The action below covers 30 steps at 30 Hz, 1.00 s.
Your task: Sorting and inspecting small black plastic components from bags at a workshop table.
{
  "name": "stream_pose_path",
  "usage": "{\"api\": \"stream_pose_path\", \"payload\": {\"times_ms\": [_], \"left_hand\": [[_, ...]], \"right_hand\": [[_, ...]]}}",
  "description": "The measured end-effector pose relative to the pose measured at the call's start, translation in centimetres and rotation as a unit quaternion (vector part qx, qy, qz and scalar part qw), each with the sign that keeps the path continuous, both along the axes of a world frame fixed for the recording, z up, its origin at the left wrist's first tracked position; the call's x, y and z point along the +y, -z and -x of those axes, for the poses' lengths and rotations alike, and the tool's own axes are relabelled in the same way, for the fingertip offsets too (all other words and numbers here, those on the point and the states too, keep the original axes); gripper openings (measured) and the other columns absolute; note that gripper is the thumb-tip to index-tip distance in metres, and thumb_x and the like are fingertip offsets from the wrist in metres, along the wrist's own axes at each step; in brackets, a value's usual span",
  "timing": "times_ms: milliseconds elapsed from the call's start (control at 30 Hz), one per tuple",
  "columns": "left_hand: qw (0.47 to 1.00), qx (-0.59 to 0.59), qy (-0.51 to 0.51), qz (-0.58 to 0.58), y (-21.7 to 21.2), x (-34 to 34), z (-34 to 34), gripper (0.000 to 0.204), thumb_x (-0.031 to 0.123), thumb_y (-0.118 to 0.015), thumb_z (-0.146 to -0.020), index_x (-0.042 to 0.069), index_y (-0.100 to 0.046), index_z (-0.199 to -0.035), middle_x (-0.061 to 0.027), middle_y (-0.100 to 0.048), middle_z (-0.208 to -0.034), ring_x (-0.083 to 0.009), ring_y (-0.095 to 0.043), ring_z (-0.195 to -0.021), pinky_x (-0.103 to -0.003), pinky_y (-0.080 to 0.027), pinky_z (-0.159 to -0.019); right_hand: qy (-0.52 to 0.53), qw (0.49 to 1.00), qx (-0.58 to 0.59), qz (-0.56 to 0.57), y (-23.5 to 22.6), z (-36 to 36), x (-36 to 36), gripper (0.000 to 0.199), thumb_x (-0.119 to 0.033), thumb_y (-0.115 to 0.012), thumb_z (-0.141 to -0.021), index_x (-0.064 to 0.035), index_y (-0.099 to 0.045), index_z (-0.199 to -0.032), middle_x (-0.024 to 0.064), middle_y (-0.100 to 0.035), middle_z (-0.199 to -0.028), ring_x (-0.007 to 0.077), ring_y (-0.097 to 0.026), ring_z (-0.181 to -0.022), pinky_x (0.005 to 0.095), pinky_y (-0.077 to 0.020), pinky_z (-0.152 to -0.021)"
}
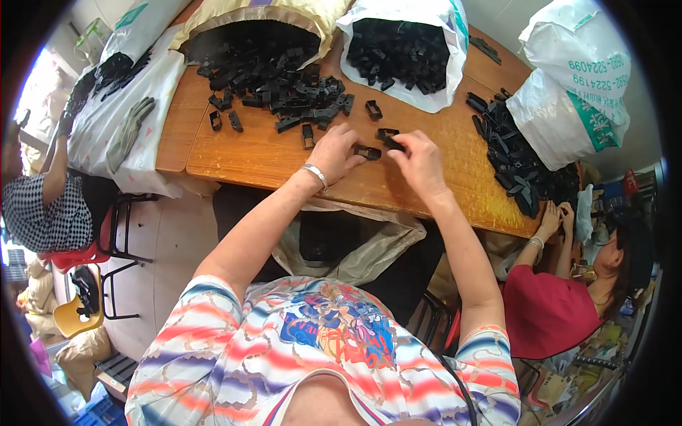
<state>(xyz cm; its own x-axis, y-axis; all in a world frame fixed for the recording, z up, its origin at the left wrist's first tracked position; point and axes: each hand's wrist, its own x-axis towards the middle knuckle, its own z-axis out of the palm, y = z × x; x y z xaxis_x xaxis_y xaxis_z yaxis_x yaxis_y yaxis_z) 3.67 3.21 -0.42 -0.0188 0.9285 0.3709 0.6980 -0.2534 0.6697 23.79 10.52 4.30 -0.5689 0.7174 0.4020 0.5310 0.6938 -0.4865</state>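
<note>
My left hand (339, 157) is at the front edge of the wooden table, its fingers closed on a small black rectangular plastic frame (367, 153). Close by on the right, my right hand (420, 163) pinches a black plastic piece (393, 144) between thumb and fingers. Another black frame (384, 133) shows just behind that piece; whether the two touch I cannot tell. Single black frames lie beyond my hands, one (307, 136) left of my left fingers and one (374, 110) farther back. A loose heap of black plastic parts (305, 96) spreads behind them.
At the back, a tan sack (330, 21) and a white sack (458, 53) spill black parts. Slim black parts (508, 156) pile up at right beside another white sack (554, 121). Co-workers sit at right (554, 305) and left (50, 206). An open bag (380, 252) hangs below the table edge.
</note>
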Motion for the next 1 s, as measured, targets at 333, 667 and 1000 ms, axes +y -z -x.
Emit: {"api": "stream_pose_path", "payload": {"times_ms": [333,667,1000], "left_hand": [[1.000,-0.002,0.004,0.014,0.2,0.0,0.1,0.028,0.009,-0.076,-0.073,0.007,-0.064,-0.098,-0.0107,-0.059,-0.095,-0.0321,-0.056,-0.096,-0.040,-0.048,-0.084],[0.998,-0.037,0.037,-0.022,0.7,0.4,0.6,0.027,0.002,-0.066,-0.076,0.003,-0.062,-0.103,-0.0142,-0.061,-0.097,-0.0318,-0.060,-0.091,-0.039,-0.051,-0.080],[0.996,-0.020,-0.007,-0.087,-1.9,2.8,-2.6,0.028,0.005,-0.063,-0.080,0.003,-0.062,-0.108,-0.0160,-0.058,-0.103,-0.0360,-0.054,-0.102,-0.042,-0.048,-0.090]], "right_hand": [[-0.071,0.994,-0.085,-0.014,1.2,2.5,-1.3,0.028,-0.006,-0.078,-0.071,-0.0012,-0.069,-0.096,0.0106,-0.061,-0.090,0.0270,-0.063,-0.078,0.0367,-0.0519,-0.070],[-0.039,0.973,-0.157,-0.167,3.0,2.9,-3.4,0.022,-0.007,-0.057,-0.080,-0.0021,-0.062,-0.101,0.0131,-0.055,-0.097,0.0304,-0.058,-0.092,0.0382,-0.0530,-0.072],[-0.117,0.983,-0.104,0.094,7.0,-1.7,-16.9,0.034,-0.010,-0.074,-0.075,-0.0073,-0.064,-0.107,0.0112,-0.060,-0.096,0.0309,-0.063,-0.087,0.0410,-0.0532,-0.070]]}}
